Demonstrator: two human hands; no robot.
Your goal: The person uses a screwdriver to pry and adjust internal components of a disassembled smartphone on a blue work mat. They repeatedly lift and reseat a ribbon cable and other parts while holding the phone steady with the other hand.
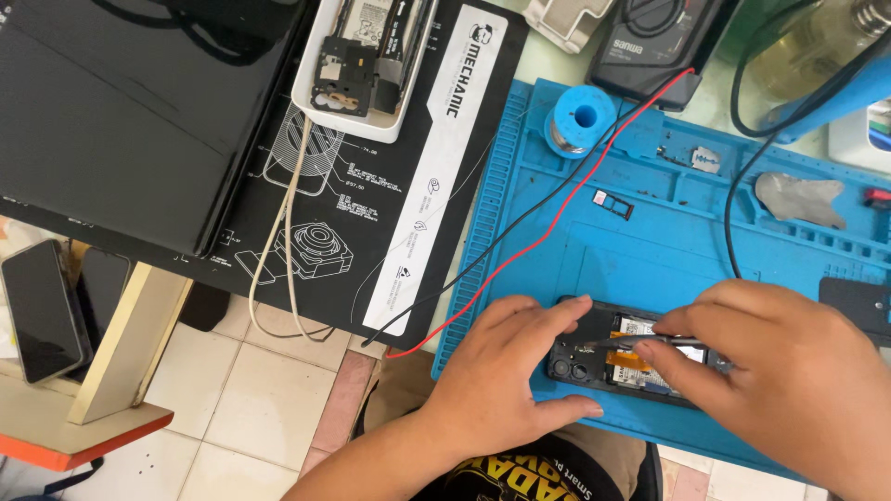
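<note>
An opened black phone [608, 362] lies on a blue silicone work mat [650, 241] near its front edge, its insides and camera lenses showing. My left hand [501, 371] rests on the phone's left end, fingers spread over its edge. My right hand [780, 371] pinches a thin metal tool [631, 342], whose tip points left into the phone's upper part. The phone's right end is hidden under my right hand.
Red and black probe wires [557, 213] cross the blue mat toward a dark meter [650, 42]. A solder spool [580, 121], a SIM tray [613, 204], a white parts tray [362, 65] on a black mat, and two phones [46, 306] at left are nearby.
</note>
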